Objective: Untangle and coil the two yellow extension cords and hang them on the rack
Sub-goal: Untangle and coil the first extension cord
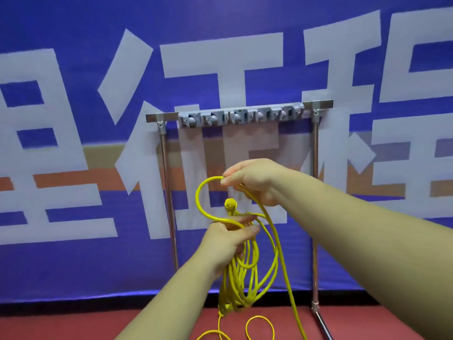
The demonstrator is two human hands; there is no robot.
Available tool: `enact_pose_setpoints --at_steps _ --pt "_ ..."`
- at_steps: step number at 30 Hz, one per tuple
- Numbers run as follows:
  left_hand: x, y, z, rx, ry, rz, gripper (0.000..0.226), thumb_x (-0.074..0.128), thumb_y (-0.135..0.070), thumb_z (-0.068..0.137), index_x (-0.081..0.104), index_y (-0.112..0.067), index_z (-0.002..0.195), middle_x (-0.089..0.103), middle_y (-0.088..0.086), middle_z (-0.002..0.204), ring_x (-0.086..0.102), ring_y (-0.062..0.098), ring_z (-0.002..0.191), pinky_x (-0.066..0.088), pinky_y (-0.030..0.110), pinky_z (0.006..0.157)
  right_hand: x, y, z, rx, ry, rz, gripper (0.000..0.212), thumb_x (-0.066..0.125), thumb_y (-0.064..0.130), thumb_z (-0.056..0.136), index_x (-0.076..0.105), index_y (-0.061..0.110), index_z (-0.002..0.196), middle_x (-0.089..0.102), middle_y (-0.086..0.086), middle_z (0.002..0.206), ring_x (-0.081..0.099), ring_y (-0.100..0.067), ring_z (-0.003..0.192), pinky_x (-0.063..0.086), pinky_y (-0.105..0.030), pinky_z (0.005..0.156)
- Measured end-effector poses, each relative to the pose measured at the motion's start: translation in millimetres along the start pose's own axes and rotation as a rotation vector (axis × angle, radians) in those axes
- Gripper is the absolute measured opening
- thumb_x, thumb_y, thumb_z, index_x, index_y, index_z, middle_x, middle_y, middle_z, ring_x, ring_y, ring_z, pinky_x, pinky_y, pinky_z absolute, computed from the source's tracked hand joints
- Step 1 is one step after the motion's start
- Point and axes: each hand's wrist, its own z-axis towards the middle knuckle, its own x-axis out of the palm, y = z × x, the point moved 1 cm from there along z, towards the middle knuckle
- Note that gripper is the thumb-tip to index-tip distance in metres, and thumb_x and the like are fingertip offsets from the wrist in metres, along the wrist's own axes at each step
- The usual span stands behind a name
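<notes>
Left hand (228,241) is grasping the yellow cord (241,273): the gathered loops run through my palm and hang below it as a loose coil, reaching almost to the red floor (73,325). Right hand (257,182) is higher and slightly right, fingers curled, pinching a strand at the top of an open loop. That loop arcs out to the left and comes back down into my left hand. The yellow plug (230,204) sits between the two hands, just above the left fingers. One long strand drops from the right hand to the floor on the near right. More slack lies in a couple of loose rings on the floor near me. I can't tell whether this is one cord or two. The rack (161,117) stands further off, straight ahead, with a grey hook strip (240,117) on its top bar. The blue banner (73,266) with white characters is right behind it.
</notes>
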Motion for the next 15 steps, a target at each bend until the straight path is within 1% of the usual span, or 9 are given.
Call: enact_pose_setpoints --at_steps 2,4,5,6,8,9,10,12,15 --pt "-3.0 16.6 5.2 -0.038 0.006 0.012 0.019 0.079 -0.013 0.084 0.077 -0.021 0.102 0.044 0.002 0.059 0.036 0.012 0.046 0.038 0.025 0.047 5.4 -15.8 13.3 0.097 0.068 -0.235 0.018 0.079 0.009 0.081 0.07 0.022 0.073 0.061 -0.002 0.079 0.052 -0.016 0.073 0.038 -0.025 0.065" --pt "-7.8 31.5 9.8 -0.059 0.025 0.031 0.019 0.078 -0.013 0.084 0.078 -0.023 0.101 0.045 0.007 0.063 0.037 0.012 0.046 0.038 0.024 0.047 6.4 -28.3 25.7 0.151 0.108 -0.432 0.017 0.08 0.015 0.08 0.07 0.023 0.07 0.059 -0.003 0.084 0.048 -0.018 0.08 0.037 -0.03 0.07" --pt "-10.6 38.3 12.0 -0.066 0.036 0.043 0.02 0.078 -0.013 0.084 0.078 -0.024 0.101 0.047 0.009 0.065 0.038 0.012 0.047 0.039 0.025 0.047 5.9 -34.3 32.1 0.159 0.118 -0.464 0.016 0.081 0.015 0.08 0.071 0.022 0.069 0.06 -0.004 0.084 0.05 -0.019 0.079 0.039 -0.031 0.07" --pt "-13.3 45.2 14.4 -0.07 0.046 0.061 0.021 0.078 -0.013 0.084 0.078 -0.025 0.102 0.051 0.007 0.065 0.039 0.012 0.047 0.041 0.026 0.048 4.9 -40.5 38.4 0.162 0.13 -0.448 0.016 0.081 0.012 0.079 0.071 0.021 0.07 0.063 -0.005 0.082 0.054 -0.02 0.077 0.043 -0.031 0.07" --pt "-18.8 59.9 19.7 -0.081 0.056 0.097 0.024 0.078 -0.014 0.085 0.077 -0.025 0.106 0.057 -0.003 0.062 0.041 0.011 0.047 0.042 0.028 0.051 3.5 -54.6 48.1 0.164 0.175 -0.358 0.015 0.079 0.004 0.08 0.072 0.017 0.076 0.071 -0.01 0.081 0.065 -0.019 0.076 0.052 -0.03 0.075" --pt "-21.4 67.3 22.7 -0.089 0.059 0.106 0.025 0.079 -0.015 0.085 0.077 -0.025 0.108 0.058 -0.004 0.063 0.042 0.011 0.047 0.043 0.029 0.052 3.6 -61.4 50.9 0.159 0.195 -0.308 0.014 0.078 0.001 0.08 0.072 0.014 0.08 0.074 -0.013 0.084 0.069 -0.019 0.077 0.055 -0.029 0.078" --pt "-23.9 74.6 25.4 -0.099 0.065 0.107 0.026 0.08 -0.017 0.084 0.078 -0.025 0.108 0.058 -0.001 0.065 0.042 0.012 0.047 0.043 0.029 0.051 4.0 -69.2 54.4 0.15 0.198 -0.259 0.014 0.076 -0.001 0.082 0.072 0.012 0.084 0.075 -0.016 0.088 0.071 -0.019 0.077 0.056 -0.028 0.078" --pt "-28.3 90.2 29.9 -0.126 0.07 0.071 0.027 0.082 -0.019 0.082 0.078 -0.025 0.109 0.056 0.004 0.071 0.04 0.013 0.049 0.043 0.028 0.048 7.3 -85.6 59.9 0.139 0.156 -0.128 0.013 0.074 -0.003 0.084 0.07 0.009 0.086 0.075 -0.017 0.087 0.072 -0.02 0.075 0.059 -0.027 0.074" --pt "-31.7 111.6 32.8 -0.189 0.089 -0.026 0.026 0.078 -0.014 0.085 0.078 -0.025 0.108 0.053 0.006 0.074 0.038 0.014 0.051 0.043 0.026 0.046 19.3 -111.2 67.3 0.131 0.082 0.013 0.014 0.072 -0.007 0.084 0.068 0.006 0.085 0.073 -0.016 0.079 0.071 -0.02 0.067 0.059 -0.024 0.064"
